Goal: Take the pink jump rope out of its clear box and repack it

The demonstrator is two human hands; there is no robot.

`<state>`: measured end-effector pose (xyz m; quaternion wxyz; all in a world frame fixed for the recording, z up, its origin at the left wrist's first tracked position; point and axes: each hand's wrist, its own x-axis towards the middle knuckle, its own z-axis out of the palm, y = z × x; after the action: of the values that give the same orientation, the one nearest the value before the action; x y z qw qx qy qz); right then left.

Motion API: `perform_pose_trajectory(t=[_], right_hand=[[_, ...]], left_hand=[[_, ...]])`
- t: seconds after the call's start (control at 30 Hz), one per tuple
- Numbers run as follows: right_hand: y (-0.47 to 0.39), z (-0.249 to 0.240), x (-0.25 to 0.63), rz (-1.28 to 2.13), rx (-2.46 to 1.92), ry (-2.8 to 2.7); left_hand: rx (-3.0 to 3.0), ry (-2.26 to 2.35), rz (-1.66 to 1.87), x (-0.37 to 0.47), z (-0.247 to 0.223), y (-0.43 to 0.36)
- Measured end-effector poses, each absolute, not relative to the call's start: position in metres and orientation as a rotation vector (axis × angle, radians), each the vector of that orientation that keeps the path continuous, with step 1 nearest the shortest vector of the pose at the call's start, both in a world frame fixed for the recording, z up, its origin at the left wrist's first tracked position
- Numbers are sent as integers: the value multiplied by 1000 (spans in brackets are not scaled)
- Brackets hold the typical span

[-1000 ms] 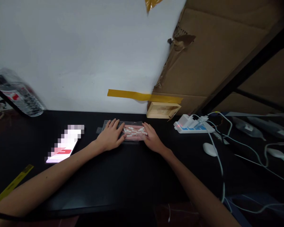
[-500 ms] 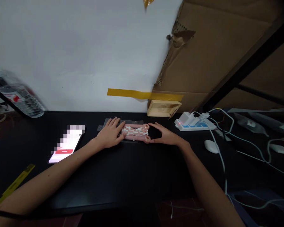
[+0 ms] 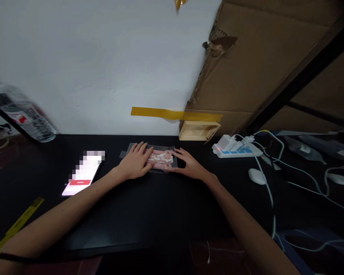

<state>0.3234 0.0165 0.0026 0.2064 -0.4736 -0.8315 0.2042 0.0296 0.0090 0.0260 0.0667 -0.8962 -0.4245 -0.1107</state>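
A pink-and-white beaded skipping rope [image 3: 160, 157] lies in a clear plastic bag [image 3: 159, 171] on the black tabletop. Its two pink handles run side by side, with the beads bunched between them. My left hand [image 3: 135, 162] rests flat across the bag's left part, fingers spread, and hides the handles' left ends. On the right, the thumb and fingers of my right hand [image 3: 189, 164] are stretched apart in a C shape. Their tips are at the bag's right end, beside the rounded handle ends.
A lit phone [image 3: 86, 173] lies to the left, near a water bottle [image 3: 28, 118]. Behind stands a shallow wooden box [image 3: 199, 130] against cardboard [image 3: 246, 68]. To the right are a power strip [image 3: 236, 149], a white mouse [image 3: 257, 176] and loose cables [image 3: 269, 194].
My right hand has moved left along with the handle ends. The rope has slid left, and its ends now lie within the bag's right edge. My left hand has hardly moved.
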Motion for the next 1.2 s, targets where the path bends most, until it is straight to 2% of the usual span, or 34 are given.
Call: perform_pose_trajectory(t=[0.4, 0.63, 0.77, 0.97, 1.2], right_hand=[[16, -10, 297, 417, -1342, -2301], [17, -5, 305, 428, -1221, -2465], [17, -2, 322, 481, -1247, -2402], [17, 15, 334, 376, -1243, -2119], [9, 16, 322, 378, -1191, -2263]], left_hand=[[-2691, -1312, -342, 43, 23, 2], [-2694, -1341, -358, 43, 24, 0], [-2690, -1332, -379, 42, 23, 1], [-2667, -1371, -413, 41, 18, 1], [-2676, -1439, -392, 43, 20, -2]])
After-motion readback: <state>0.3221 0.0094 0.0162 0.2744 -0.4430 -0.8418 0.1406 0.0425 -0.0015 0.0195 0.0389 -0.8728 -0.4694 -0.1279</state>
